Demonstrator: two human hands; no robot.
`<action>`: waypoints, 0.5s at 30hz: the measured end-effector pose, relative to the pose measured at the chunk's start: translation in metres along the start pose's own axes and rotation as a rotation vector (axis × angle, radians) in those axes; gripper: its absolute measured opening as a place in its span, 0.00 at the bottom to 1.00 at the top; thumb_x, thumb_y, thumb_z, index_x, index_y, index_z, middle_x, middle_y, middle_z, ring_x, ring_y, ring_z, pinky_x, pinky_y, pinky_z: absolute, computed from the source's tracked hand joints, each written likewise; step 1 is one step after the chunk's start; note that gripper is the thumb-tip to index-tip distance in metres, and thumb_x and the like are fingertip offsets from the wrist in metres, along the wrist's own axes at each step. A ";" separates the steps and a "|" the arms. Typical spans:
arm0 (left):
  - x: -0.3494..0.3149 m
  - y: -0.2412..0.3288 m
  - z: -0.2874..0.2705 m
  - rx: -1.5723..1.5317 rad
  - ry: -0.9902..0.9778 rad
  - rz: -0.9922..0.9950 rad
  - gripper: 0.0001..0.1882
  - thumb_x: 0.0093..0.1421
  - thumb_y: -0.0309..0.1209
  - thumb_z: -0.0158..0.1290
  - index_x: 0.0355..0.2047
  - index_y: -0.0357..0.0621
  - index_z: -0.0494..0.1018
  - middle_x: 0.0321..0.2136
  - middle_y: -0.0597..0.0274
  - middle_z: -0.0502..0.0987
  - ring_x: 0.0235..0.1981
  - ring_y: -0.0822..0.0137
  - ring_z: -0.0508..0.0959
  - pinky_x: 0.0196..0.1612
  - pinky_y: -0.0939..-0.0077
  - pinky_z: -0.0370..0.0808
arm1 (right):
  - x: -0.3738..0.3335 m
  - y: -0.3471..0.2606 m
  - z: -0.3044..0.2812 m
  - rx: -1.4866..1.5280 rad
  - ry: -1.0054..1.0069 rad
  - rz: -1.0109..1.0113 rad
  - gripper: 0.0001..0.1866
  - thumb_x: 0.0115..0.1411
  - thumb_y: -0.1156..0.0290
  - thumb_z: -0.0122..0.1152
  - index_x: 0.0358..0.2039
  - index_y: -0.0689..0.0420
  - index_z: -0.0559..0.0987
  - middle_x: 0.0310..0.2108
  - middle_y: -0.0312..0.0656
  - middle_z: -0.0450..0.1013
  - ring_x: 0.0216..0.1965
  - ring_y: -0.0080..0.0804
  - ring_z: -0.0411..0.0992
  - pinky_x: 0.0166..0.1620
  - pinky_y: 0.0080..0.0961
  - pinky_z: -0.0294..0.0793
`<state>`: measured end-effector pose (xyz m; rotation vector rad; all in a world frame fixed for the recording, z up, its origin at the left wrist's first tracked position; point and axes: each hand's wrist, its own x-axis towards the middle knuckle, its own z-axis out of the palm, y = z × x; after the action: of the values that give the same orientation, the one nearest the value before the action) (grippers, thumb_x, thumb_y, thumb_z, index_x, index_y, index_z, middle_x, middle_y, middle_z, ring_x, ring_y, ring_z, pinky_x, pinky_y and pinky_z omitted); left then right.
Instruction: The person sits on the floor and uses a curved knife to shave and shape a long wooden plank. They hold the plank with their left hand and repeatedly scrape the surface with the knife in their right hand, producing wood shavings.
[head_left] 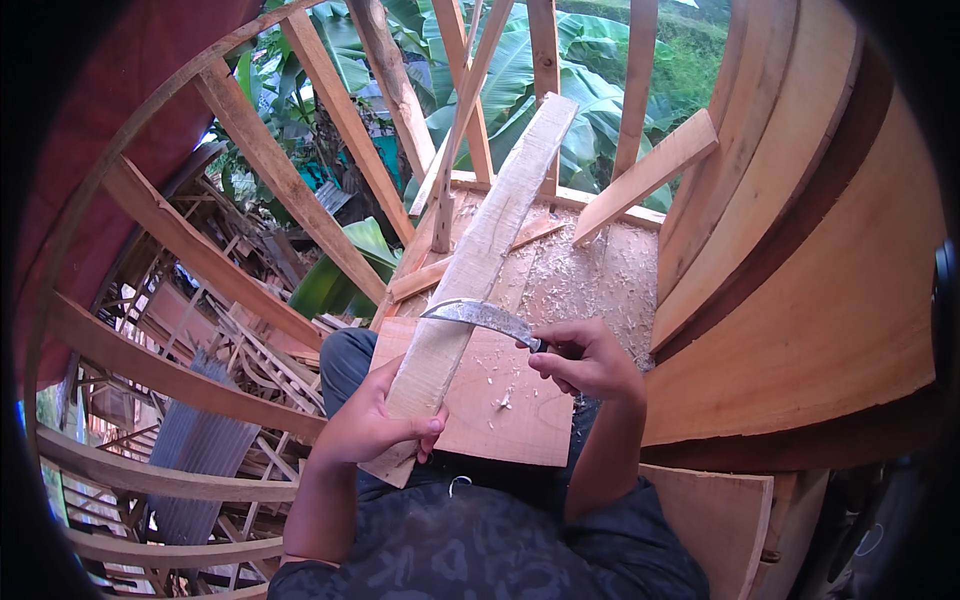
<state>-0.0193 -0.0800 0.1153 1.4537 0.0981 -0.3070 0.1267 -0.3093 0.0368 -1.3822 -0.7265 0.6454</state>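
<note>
A long pale plank (490, 235) slants from my lap up and away toward the far railing. Near its lower end my left hand (392, 420) grips it, fingers on one edge and thumb at the other. My right hand (592, 362) is closed round the dark handle of a curved knife (480, 313). The knife's grey blade lies across the plank, its tip reaching the left edge. Under the plank, a flat wooden board (520, 410) rests across my thighs with a few shavings on it.
Wood shavings (600, 300) litter the floor ahead. A short board (650, 178) leans at the far right, and a thin strip (425, 280) lies behind the plank. Slatted railings (285, 180) stand left and ahead. Large boards (800, 340) lean on the right. Scrap timber lies below left.
</note>
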 end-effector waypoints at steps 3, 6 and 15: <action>-0.002 -0.002 -0.001 -0.028 -0.054 0.020 0.30 0.53 0.24 0.57 0.54 0.34 0.57 0.24 0.61 0.71 0.21 0.72 0.75 0.22 0.77 0.75 | 0.001 0.001 -0.005 0.010 -0.025 -0.051 0.13 0.55 0.76 0.61 0.41 0.65 0.77 0.18 0.33 0.70 0.13 0.13 0.64 0.15 0.12 0.61; -0.003 0.000 -0.004 0.019 -0.046 -0.006 0.30 0.52 0.24 0.58 0.53 0.34 0.57 0.24 0.61 0.72 0.21 0.72 0.75 0.22 0.77 0.75 | 0.003 -0.006 -0.004 0.051 0.219 0.048 0.12 0.56 0.75 0.60 0.41 0.65 0.77 0.18 0.34 0.70 0.13 0.13 0.64 0.15 0.12 0.62; -0.010 -0.004 0.000 -0.017 -0.022 -0.036 0.29 0.52 0.24 0.58 0.52 0.34 0.58 0.24 0.61 0.71 0.21 0.72 0.74 0.22 0.78 0.75 | -0.004 0.005 -0.008 0.093 0.069 -0.004 0.14 0.55 0.72 0.62 0.42 0.64 0.77 0.16 0.31 0.69 0.13 0.13 0.64 0.15 0.12 0.60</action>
<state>-0.0298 -0.0792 0.1136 1.4323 0.1090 -0.3511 0.1304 -0.3169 0.0307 -1.3112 -0.6365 0.6173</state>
